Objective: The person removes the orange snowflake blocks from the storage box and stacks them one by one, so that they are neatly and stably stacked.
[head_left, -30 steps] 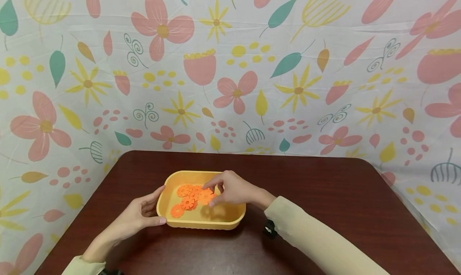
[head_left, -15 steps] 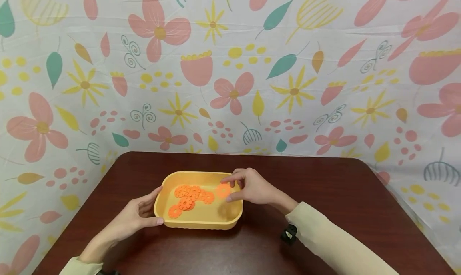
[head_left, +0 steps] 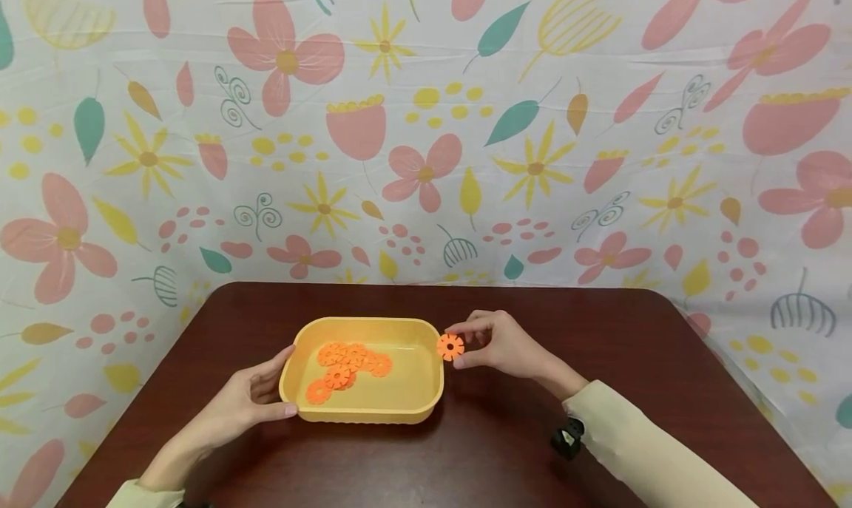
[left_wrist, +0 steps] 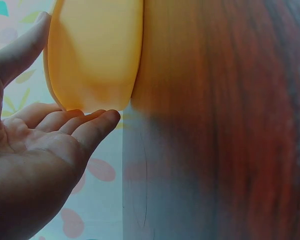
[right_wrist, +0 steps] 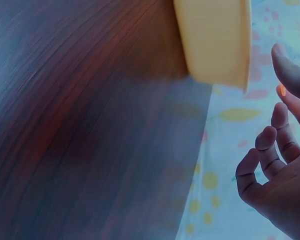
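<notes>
In the head view, a yellow tray (head_left: 406,378) holds several orange notched flower-shaped discs (head_left: 339,377), heaped in its left half, some overlapping. My left hand (head_left: 248,398) holds the tray's left end, thumb at the front corner and fingers farther back along the side. The left wrist view shows the thumb against one rim and fingertips touching the tray's end wall (left_wrist: 97,55). Just past the right rim, my right hand (head_left: 506,349) pinches one orange notched disc (head_left: 458,347) between thumb and index finger. Only a sliver of orange shows at those fingertips in the right wrist view.
The tray stands on a dark red-brown wooden table (head_left: 566,323) with rounded far corners. Behind the table hangs a white cloth (head_left: 426,245) printed with flowers and leaves. A black device (head_left: 568,438) is strapped at the right wrist.
My right hand has carried the pinched disc rightward, from over the heap to beyond the tray's right rim. The left hand keeps its hold on the tray. The head view has shifted slightly.
</notes>
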Tool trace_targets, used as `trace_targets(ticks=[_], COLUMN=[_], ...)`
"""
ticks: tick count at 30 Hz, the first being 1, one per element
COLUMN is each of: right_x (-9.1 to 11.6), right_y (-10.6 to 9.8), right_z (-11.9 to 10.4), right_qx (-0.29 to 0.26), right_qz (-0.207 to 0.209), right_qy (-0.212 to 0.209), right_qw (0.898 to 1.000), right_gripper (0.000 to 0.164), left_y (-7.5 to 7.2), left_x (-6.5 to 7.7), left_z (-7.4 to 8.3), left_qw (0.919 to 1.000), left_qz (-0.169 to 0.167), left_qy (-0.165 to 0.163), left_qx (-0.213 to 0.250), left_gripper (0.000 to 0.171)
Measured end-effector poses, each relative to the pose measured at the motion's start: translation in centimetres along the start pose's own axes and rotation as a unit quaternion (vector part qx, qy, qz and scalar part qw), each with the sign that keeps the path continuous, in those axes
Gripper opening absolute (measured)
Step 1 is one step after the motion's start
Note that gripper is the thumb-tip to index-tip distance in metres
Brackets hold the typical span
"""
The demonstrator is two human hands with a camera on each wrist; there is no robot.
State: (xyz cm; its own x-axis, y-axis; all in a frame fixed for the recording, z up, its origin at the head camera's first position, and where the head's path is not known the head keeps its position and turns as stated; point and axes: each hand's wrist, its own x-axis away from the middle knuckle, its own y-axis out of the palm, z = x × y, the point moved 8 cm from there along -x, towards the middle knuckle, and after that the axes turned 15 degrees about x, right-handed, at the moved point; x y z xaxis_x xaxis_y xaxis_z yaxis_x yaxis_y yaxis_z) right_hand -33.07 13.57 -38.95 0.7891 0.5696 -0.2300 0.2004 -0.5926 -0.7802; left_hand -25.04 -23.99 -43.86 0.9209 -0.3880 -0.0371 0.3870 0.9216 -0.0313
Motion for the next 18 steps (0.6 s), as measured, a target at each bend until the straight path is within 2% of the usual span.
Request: trace_targets(ticks=[9,18], right_x=[2.2,4.3], right_y=[-1.3,-2.2], right_z=[4.2,7.1], right_qx=[0.021,0.029], right_qz=[0.006,0.003], right_qy=[0.061,0.081], right_qw=[0.998,0.996], right_gripper=[0.043,0.043], left_y=[-0.1,-0.2], left_x=[0.3,0.1], left_z=[-0.2,-0.2], left_qw=[0.9997,0.9997], left_qz=[0.012,0.011], left_qy=[-0.019,-0.023], left_qx=[-0.001,0.001], left_gripper=[0.094,0.094])
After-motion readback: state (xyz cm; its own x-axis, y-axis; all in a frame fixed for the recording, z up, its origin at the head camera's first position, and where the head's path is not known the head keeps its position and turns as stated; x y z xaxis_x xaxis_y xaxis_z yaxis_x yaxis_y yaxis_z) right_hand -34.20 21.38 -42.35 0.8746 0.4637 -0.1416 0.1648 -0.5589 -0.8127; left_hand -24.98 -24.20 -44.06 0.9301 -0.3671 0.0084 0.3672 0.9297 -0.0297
